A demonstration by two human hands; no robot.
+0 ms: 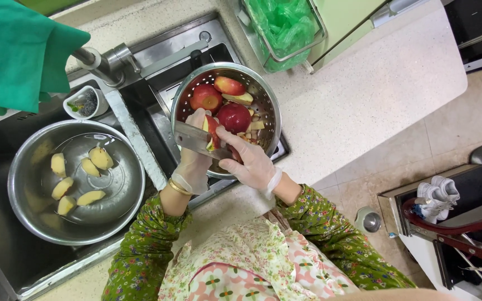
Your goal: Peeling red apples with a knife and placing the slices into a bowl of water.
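Red-skinned, a cut apple piece point(212, 129) sits pinched in the gloved left hand point(192, 161) over the steel colander point(269, 106), while the gloved right hand point(250, 161) is wrapped round a knife point(193, 139) whose blade crosses just under that grip. The knife handle is hidden inside the fist. Left of both hands, a steel bowl point(29, 206) holds peeled wedges; a green-bagged bin point(283, 28) beyond is cut off by the frame.

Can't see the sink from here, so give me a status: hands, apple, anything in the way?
Left hand grips apple piece. Right hand holds knife against it, over colander. Nothing in the way.
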